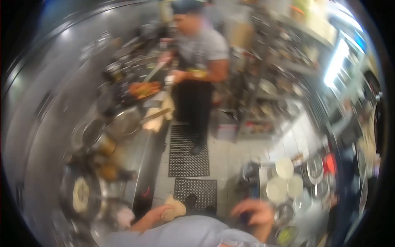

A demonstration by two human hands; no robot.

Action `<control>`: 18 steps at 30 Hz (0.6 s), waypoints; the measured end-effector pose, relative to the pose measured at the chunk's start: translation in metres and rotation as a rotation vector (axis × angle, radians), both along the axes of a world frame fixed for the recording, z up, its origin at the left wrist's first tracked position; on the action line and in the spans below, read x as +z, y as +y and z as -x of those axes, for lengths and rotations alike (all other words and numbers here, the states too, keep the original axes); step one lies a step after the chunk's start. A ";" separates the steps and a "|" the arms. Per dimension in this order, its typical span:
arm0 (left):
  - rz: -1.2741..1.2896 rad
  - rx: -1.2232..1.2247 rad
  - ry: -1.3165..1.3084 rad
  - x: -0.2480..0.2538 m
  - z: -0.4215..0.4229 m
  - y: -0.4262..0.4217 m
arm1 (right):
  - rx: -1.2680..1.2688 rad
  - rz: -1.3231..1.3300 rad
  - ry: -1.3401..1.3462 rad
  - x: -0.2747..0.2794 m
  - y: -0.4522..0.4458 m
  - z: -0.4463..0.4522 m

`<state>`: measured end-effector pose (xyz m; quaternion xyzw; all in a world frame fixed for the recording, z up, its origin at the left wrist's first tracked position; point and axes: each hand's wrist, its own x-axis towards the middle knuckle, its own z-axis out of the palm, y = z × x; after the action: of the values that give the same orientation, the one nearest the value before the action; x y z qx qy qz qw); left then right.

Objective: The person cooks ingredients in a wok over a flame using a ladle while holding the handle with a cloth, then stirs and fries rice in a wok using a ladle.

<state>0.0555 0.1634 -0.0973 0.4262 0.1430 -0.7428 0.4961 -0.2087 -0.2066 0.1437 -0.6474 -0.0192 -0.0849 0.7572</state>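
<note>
Narrow, seriously blurry kitchen here, with a pale tiled floor up the middle. The steel cooking bench takes up the whole left side, crowded with pots and pans, and a packed shelving rack stands back right. A co-worker in a grey tee and black apron is at the cooking bench's far end, holding a utensil over some orange food. Two black rubber mats lie along its front edge. On the near right there's a smaller bench with white plates along its left edge. A dark pan with something pale in it sits by the cooking bench's near end.

Left hand is closed around a beige cloth, just off the cooking bench's near front edge. Right hand has its fingers spread by the smaller bench's left edge; can't tell if it's touching the dark bit beneath. Smallest: a bowl of green stuff, near corner.
</note>
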 end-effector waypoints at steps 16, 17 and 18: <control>0.653 1.458 -0.196 0.138 0.145 0.115 | 0.827 0.627 -1.005 0.218 0.282 -0.260; 0.482 1.549 -0.305 0.137 0.140 0.126 | 0.778 0.663 -0.864 0.212 0.317 -0.281; 0.429 1.668 -0.316 0.137 0.131 0.139 | 0.722 0.698 -0.722 0.194 0.352 -0.301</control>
<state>-0.0760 0.3029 0.0401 0.1778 0.1948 -0.0808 0.9612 0.0927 0.1454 0.3373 -0.7401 -0.5186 -0.0259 0.4274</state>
